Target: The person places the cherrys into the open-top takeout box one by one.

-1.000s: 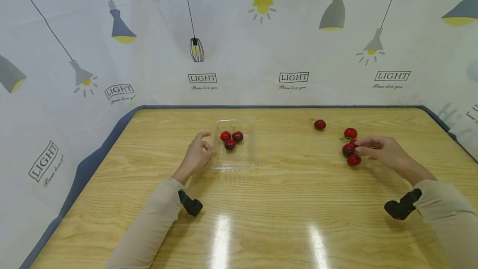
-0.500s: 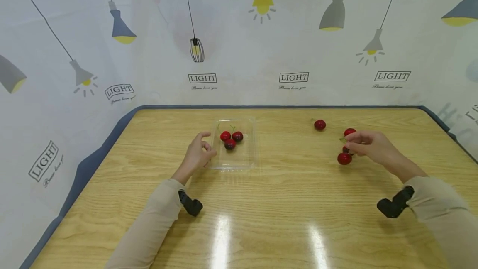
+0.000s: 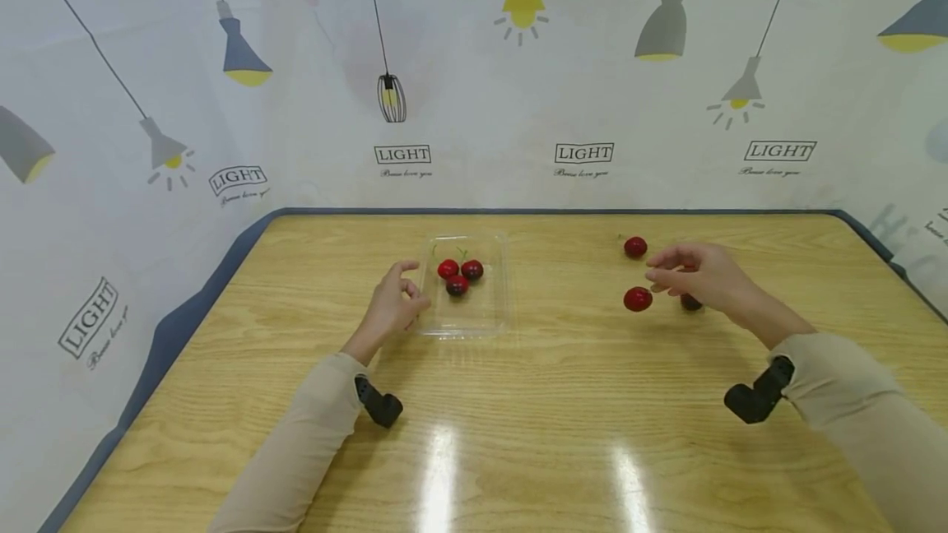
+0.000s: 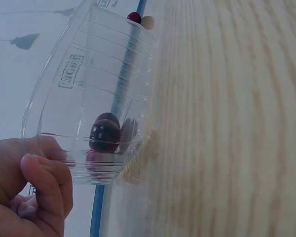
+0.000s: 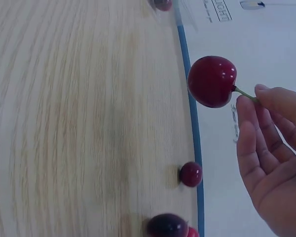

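A dark red cherry (image 5: 212,81) hangs by its green stem from my right hand (image 3: 699,274), whose thumb and finger pinch the stem above the table. My left hand (image 3: 392,298) holds the left rim of a clear plastic container (image 4: 108,49). Three cherries (image 3: 457,286) sit together inside it, two with stems showing. Beneath and behind my right hand, a dark cherry (image 3: 692,301) is partly covered by the fingers. Farther back, a single cherry (image 3: 635,247) lies on the table.
The wooden table (image 3: 518,401) ends at a blue edge in front of a white backdrop (image 3: 474,89) printed with lamps. Black wrist cameras (image 3: 759,393) sit at both cuffs.
My right hand has lifted a cherry by its stem out of the right-hand group and carried it left. The left hand and the container have stayed in place.
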Tool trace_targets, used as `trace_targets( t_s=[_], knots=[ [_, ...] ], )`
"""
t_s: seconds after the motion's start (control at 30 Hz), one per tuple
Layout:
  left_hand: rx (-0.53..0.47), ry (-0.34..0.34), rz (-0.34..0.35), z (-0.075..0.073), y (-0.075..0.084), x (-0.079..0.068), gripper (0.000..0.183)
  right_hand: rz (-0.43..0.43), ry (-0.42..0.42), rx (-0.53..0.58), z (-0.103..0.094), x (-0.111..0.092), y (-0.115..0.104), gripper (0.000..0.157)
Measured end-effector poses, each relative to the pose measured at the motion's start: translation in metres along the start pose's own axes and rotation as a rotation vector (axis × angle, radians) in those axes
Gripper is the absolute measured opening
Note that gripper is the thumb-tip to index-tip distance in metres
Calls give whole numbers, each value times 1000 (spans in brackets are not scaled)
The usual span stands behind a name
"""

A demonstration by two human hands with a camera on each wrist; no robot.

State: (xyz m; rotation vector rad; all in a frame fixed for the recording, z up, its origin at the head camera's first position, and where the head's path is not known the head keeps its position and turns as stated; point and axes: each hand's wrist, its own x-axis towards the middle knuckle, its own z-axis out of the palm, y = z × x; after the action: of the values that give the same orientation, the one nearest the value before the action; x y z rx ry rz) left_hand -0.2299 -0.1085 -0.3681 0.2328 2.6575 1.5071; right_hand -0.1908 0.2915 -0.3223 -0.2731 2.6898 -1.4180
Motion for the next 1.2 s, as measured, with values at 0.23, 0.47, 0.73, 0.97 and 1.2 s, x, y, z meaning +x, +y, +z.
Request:
trace_targets(
  t_s=[0.23, 0.47, 0.73, 0.97, 1.2],
  knots=[
    [-6, -3, -7, 0, 1, -1, 60, -62, -48, 67, 16, 5, -17, 30],
    [-15, -8, -15, 0, 1, -1, 60, -124, -90, 68, 31, 6, -38, 23],
    [-19, -5, -19, -1, 1, 0, 60, -122, -124, 53, 41, 15, -55, 25],
    [-24, -10, -26, 0, -1, 1, 60, -144, -162, 37, 51, 27, -68, 23],
    [-25, -2, -24, -1, 0, 1, 60, -182, -150, 4, 63, 44, -86, 19]
  ],
)
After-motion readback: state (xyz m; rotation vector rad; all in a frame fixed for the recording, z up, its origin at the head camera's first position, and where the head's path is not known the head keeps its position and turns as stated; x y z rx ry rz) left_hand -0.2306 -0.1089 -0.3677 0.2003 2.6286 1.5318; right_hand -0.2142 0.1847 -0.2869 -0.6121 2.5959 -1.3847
